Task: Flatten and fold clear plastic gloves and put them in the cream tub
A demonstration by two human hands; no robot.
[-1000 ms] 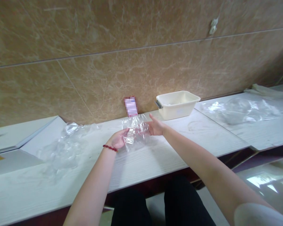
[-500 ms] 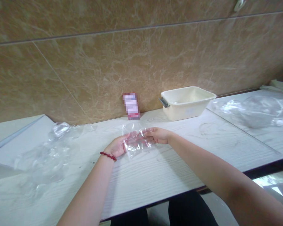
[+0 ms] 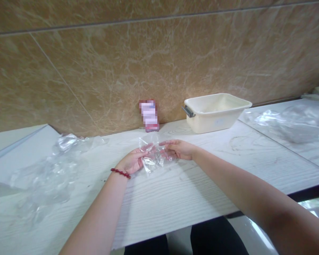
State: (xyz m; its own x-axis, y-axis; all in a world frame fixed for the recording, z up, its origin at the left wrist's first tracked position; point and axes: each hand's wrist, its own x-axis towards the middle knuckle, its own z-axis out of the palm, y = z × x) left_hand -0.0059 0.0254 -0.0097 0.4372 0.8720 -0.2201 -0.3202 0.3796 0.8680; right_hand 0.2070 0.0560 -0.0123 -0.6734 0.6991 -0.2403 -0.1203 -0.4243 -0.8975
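Note:
Both my hands hold one small clear plastic bag (image 3: 152,160) just above the white wooden table (image 3: 175,198). My left hand (image 3: 131,161), with a red bead bracelet at the wrist, pinches the bag's left edge. My right hand (image 3: 178,149) has its fingers closed on the bag's right side, partly seen through the film. The bag is crumpled and see-through, with nothing visible inside.
A cream plastic tub (image 3: 216,112) with a grey handle stands against the marble wall at the back right. A small red and white packet (image 3: 149,115) leans on the wall. Loose clear plastic bags lie at the left (image 3: 53,166) and far right (image 3: 289,120).
The bag has come down from a raised, spread position to just above the table. My right hand has gone from open beside it to closed on it. The camera has tilted down.

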